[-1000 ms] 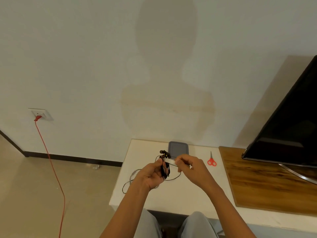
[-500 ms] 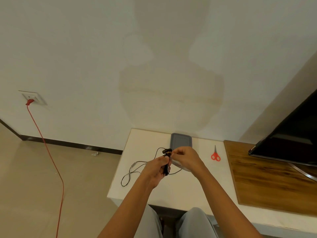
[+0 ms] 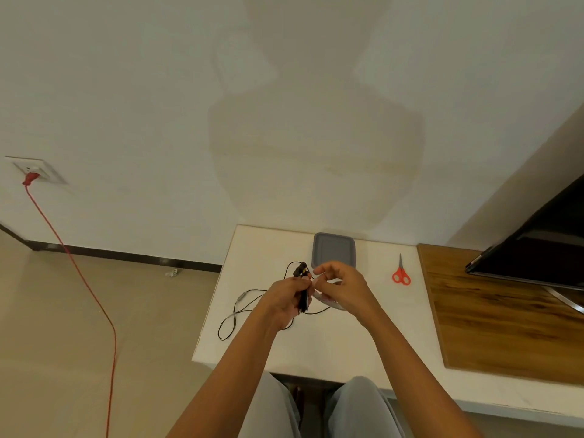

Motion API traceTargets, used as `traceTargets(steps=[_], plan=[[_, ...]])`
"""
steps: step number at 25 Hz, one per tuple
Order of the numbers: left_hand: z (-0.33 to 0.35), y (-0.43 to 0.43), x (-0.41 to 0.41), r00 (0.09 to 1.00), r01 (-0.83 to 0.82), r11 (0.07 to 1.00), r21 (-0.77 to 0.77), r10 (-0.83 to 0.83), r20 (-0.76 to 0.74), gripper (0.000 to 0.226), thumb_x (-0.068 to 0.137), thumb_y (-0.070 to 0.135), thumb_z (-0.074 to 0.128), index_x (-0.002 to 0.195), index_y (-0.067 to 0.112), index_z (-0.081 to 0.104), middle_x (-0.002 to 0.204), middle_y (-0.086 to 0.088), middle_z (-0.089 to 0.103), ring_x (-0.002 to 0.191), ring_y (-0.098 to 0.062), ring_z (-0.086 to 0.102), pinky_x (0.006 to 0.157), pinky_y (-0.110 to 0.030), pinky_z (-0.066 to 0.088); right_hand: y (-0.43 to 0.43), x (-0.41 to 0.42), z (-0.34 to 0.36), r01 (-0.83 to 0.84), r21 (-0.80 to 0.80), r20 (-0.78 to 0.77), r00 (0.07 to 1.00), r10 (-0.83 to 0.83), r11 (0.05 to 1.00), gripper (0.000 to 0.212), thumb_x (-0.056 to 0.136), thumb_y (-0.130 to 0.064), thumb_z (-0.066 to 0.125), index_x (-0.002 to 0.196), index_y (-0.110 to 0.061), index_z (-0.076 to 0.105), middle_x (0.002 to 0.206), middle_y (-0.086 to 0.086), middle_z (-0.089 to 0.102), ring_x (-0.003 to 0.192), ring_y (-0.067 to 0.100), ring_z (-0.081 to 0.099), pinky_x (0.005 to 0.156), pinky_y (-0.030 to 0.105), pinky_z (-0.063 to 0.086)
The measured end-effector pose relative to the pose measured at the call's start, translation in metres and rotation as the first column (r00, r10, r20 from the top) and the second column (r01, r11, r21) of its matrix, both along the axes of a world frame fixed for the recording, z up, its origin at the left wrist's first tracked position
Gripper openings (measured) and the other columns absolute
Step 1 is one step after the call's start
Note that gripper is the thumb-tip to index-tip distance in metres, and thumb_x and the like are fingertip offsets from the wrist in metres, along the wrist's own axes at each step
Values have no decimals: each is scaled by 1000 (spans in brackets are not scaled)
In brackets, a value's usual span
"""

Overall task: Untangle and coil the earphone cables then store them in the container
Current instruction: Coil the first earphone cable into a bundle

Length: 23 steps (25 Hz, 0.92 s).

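Observation:
My left hand point(image 3: 284, 300) is closed around a coiled bundle of black earphone cable point(image 3: 302, 303), held upright above the white table point(image 3: 316, 339). The earbuds point(image 3: 300, 269) stick out above my fingers. The rest of the cable point(image 3: 232, 316) trails loose over the table's left side, with its inline remote point(image 3: 241, 295) on it. My right hand point(image 3: 343, 286) is right beside the bundle, its fingertips pinching a small white strip point(image 3: 317, 282) against it. A grey rectangular container point(image 3: 333, 249) lies flat behind my hands. A pale curved rim point(image 3: 328, 301) shows under my right hand.
Red scissors point(image 3: 400, 273) lie to the right of the container. A wooden board point(image 3: 505, 314) carries a dark screen point(image 3: 537, 251) at far right. A red cord point(image 3: 85, 279) runs from a wall socket point(image 3: 34, 170) down the floor at left. My knees are under the table's front edge.
My right hand closed in on the bundle, taking up the stretch of white strip between the hands. The view has tilted down, and both hands stay over the same spot.

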<state>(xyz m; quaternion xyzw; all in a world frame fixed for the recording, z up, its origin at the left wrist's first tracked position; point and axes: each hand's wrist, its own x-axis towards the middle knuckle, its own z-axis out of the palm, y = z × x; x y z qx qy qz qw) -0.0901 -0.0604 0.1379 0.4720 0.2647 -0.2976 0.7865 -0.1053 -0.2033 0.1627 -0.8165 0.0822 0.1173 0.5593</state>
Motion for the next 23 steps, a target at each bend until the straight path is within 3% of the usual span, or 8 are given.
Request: traceTargets(steps=[3,8,12,16,21,23], plan=[[-11,-6,11,997,69,997,-19,-70,-35,17,96,-2,47,88,5,60,65,-6,63,68,-16,55,66,-28,45,-13,8,-15,8,-81,48,999,-4,997,5,81,-15,73,85,-15,71,87,4,69,68,14,58,52,9,45],[-32,-24,35,985,169,985,27,-168,-42,12,96,1,50,90,3,59,73,-10,62,67,-17,56,67,-29,47,-30,20,-45,49,-278,134,991,-11,959,3,78,-22,73,78,-25,72,74,-17,65,73,3,61,68,21,50],[-50,-41,49,975,201,979,35,-197,-105,8,93,2,56,92,2,64,80,-14,64,69,-19,59,70,-29,48,-51,29,-70,59,-366,149,989,-4,929,6,79,-23,72,84,-19,74,80,-11,65,72,9,61,71,27,52],[-71,-65,53,971,179,979,97,-160,-176,11,90,2,60,100,2,64,84,-12,68,75,-18,64,71,-27,50,-74,35,-98,72,-204,104,993,-52,976,9,76,-20,77,83,-16,74,81,-6,69,72,5,62,69,19,49],[-89,-96,56,973,145,981,129,-117,-199,19,91,2,60,109,-2,63,86,-11,66,74,-18,63,71,-27,51,-102,41,-128,76,-115,28,997,-74,990,11,77,-25,77,85,-18,74,81,-5,72,77,12,65,72,19,52],[-95,-103,59,971,138,986,96,-116,-208,16,92,1,58,108,-1,62,87,-11,66,74,-16,64,65,-23,53,-115,47,-140,178,-96,23,984,-177,979,10,83,-25,70,87,-17,74,86,-4,73,84,15,66,79,24,52]])
